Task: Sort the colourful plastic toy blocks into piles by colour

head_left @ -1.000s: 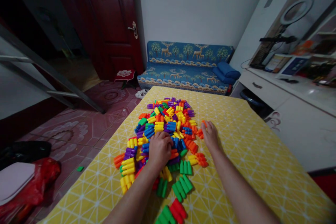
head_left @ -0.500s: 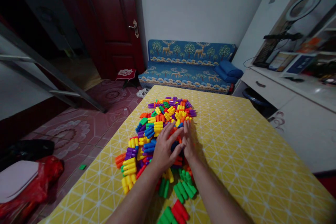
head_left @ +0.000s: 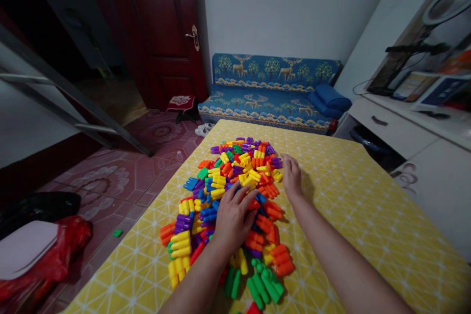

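Observation:
A heap of colourful plastic bullet-shaped building blocks (head_left: 217, 180) is spread over the table. My left hand (head_left: 235, 211) rests on the middle of the heap, fingers spread, covering some blue and orange blocks. My right hand (head_left: 292, 175) stands on edge at the heap's right side, fingers stretched out, close to yellow and purple blocks (head_left: 276, 163). Nothing shows in its grasp. Orange blocks (head_left: 282, 260) and green blocks (head_left: 265, 282) lie nearer to me, between my forearms. What lies under my left palm is hidden.
A yellow patterned cloth (head_left: 353, 216) covers the table. Behind it stands a blue sofa (head_left: 265, 100); to the right, a white cabinet (head_left: 434, 176). At left are a metal ladder (head_left: 106, 108), a red plastic bag (head_left: 75, 240) and a green block (head_left: 117, 233) on the floor.
My right hand has moved from beside my left hand to the heap's right edge, uncovering orange blocks. My left hand stays over the middle. The view has shifted slightly.

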`<state>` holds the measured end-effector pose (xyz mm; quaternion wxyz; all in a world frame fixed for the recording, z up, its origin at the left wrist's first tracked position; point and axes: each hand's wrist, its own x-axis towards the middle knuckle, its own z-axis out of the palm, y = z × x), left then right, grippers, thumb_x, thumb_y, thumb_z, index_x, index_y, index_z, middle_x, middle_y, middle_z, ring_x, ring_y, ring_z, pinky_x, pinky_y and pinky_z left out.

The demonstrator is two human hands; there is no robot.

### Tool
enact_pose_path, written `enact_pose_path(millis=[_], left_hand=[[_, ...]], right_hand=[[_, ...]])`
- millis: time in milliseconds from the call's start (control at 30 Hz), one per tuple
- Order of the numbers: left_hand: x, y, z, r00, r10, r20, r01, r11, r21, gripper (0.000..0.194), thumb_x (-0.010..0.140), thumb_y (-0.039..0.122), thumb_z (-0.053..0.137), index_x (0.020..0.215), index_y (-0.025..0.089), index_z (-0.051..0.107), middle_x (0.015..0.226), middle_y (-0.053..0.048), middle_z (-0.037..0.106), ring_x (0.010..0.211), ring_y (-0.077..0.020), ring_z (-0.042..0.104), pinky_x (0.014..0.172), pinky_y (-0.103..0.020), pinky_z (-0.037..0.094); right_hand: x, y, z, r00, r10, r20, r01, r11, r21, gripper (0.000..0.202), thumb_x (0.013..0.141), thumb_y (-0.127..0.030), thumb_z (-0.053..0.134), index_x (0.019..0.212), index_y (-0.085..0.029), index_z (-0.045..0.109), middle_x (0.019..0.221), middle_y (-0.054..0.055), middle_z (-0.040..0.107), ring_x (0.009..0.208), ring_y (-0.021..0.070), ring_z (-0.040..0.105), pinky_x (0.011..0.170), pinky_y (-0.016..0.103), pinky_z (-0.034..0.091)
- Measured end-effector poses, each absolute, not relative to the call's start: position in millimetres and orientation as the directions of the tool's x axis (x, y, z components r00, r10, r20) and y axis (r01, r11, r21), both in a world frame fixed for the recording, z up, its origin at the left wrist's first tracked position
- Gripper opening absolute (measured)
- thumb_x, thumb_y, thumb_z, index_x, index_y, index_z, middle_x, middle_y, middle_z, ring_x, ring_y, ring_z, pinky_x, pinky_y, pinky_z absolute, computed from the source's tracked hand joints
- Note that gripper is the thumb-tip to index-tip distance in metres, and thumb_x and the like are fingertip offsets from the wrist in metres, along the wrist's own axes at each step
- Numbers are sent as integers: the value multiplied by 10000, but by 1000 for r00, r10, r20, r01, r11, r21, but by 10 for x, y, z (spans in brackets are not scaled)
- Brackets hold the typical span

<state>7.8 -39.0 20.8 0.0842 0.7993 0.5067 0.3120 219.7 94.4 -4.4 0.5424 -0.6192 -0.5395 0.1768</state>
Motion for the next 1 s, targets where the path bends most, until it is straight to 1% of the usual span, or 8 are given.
enact_pose_path(millis=[167,267,467,567,633,767,867,1000], left_hand=[[89,-394,195,280,867,413,760,-463,457,469,879,257,583,1344,312,555,1390,-24,563,1360,-305,388,1098,-513,399],[94,-395,189,281,870,406,758,-461,461,473,876,252,580,1344,310,555,1385,-23,568,1359,-309,390,1094,-524,401],[92,-394,209,279,869,408,752,-462,471,472,865,245,593,1333,305,567,1370,-30,581,1349,-308,404,1076,-523,417],[88,-390,209,275,865,420,744,-468,477,449,864,250,597,1312,281,586,1350,-42,596,1334,-303,423,1081,-517,411],[85,-386,200,269,863,427,741,-469,480,444,864,252,599,1307,278,588,1340,-41,603,1334,-298,422,1083,-509,408],[82,-374,188,274,856,439,733,-481,481,447,859,251,603,1305,276,589,1331,-38,607,1330,-297,421,1090,-502,399],[80,-373,199,276,853,443,732,-485,478,438,858,251,606,1296,266,598,1325,-35,611,1320,-296,426,1093,-492,398],[77,-379,204,267,853,448,735,-481,478,427,865,252,603,1292,268,599,1318,-33,617,1314,-291,430,1092,-488,401]], right_hand=[[2232,1503,-261,302,935,183,548,-13,-836,658,837,-655,435,1281,-187,565,1432,196,468,1398,355,328,1127,639,134],[2098,1640,-335,240,963,124,561,-33,-827,703,820,-688,459,1337,-215,526,1492,180,403,1436,361,256,1117,674,53],[1946,1469,-263,143,982,126,527,32,-849,873,809,-756,366,1481,-199,360,1563,148,304,1468,316,205,1172,562,134],[2022,1065,-239,150,975,165,484,73,-872,822,869,-721,265,1515,-212,286,1580,116,282,1469,259,228,1176,465,234],[2114,739,-256,153,973,170,396,97,-913,765,897,-679,295,1516,-232,278,1563,117,321,1441,247,306,1137,438,330],[2306,190,-306,-4,986,164,233,161,-959,725,851,-554,563,1471,-232,368,1496,145,432,1359,269,444,1076,465,418],[2381,-44,-286,-117,974,196,334,225,-915,676,770,-407,694,1400,-283,481,1470,96,475,1346,272,455,1068,488,422],[2384,-200,-188,-160,969,189,479,243,-843,499,745,-257,635,1242,-304,639,1461,60,466,1343,273,441,994,439,492]])
